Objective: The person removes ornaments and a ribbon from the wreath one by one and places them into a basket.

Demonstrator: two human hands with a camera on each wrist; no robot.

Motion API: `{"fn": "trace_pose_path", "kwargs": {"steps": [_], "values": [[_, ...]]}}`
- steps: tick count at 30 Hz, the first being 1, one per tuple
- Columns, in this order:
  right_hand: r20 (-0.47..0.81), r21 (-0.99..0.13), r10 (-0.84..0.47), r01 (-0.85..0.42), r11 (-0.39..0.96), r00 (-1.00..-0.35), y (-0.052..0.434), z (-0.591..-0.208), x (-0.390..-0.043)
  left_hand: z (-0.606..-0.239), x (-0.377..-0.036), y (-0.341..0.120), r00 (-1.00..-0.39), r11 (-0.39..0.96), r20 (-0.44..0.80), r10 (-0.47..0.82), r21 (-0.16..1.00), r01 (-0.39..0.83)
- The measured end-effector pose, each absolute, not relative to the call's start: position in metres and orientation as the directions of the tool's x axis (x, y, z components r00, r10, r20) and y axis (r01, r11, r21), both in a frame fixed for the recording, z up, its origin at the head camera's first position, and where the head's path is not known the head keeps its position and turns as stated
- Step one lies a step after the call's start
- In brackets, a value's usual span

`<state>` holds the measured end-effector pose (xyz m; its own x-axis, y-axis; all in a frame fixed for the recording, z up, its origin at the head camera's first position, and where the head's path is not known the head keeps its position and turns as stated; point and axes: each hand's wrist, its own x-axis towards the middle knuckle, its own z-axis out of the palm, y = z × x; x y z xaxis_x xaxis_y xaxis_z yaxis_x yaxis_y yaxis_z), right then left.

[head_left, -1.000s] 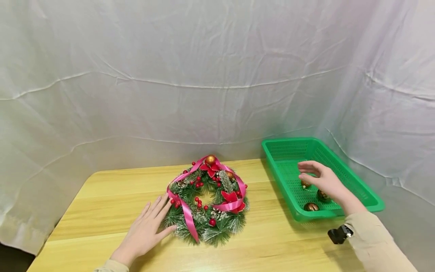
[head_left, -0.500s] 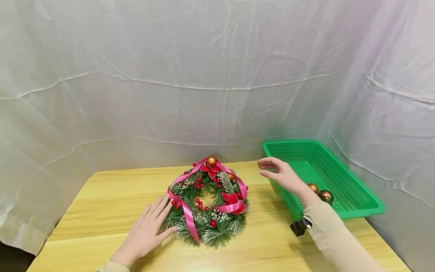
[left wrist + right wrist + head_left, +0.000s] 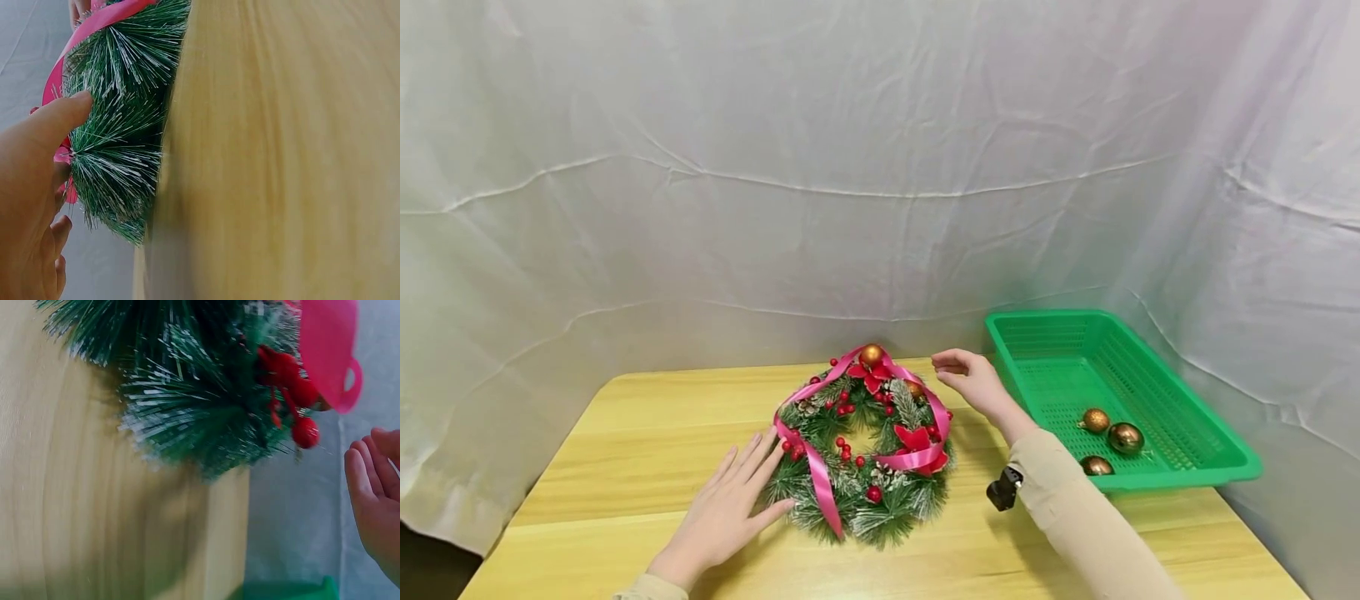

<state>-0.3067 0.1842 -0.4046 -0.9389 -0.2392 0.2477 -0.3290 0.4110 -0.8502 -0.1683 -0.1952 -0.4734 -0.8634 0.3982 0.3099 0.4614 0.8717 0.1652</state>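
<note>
A green pine wreath [image 3: 865, 450] with pink ribbon, red berries and gold balls lies on the wooden table [image 3: 625, 433]. My left hand [image 3: 730, 504] lies flat on the table with straight fingers, touching the wreath's left edge [image 3: 119, 144]. My right hand [image 3: 970, 379] hovers empty just right of the wreath's upper part, fingers relaxed and slightly curved. The right wrist view shows the wreath's needles [image 3: 187, 419] and red berries [image 3: 294, 394], with the fingers [image 3: 369, 494] apart from them.
A green plastic basket [image 3: 1195, 433] stands at the table's right end with three gold balls [image 3: 1108, 437] inside. White cloth hangs behind and to the right. Bare table lies in front of the wreath and to its left.
My right hand has left the basket and moved left to the wreath's upper right side, holding nothing. The left hand has stayed at the wreath's left edge.
</note>
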Motion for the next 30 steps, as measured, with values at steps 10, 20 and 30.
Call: {"fn": "trace_pose_path", "kwargs": {"steps": [10,20,30], "values": [[0.228,-0.874,-0.338,-0.345,0.341,-0.913,0.170,-0.421,-0.311,-0.473,-0.168,-0.195,-0.864,0.871,0.305,0.401,0.166,0.463],[0.186,-0.869,-0.359,-0.324,0.374,-0.915,0.163,-0.426,-0.316,-0.473,-0.169,-0.195,-0.869,0.872,0.299,0.395,0.175,0.457],[0.188,-0.827,-0.353,-0.342,0.447,-0.917,0.157,-0.426,-0.316,-0.473,-0.169,-0.195,-0.864,0.867,0.310,0.398,0.181,0.464]]}}
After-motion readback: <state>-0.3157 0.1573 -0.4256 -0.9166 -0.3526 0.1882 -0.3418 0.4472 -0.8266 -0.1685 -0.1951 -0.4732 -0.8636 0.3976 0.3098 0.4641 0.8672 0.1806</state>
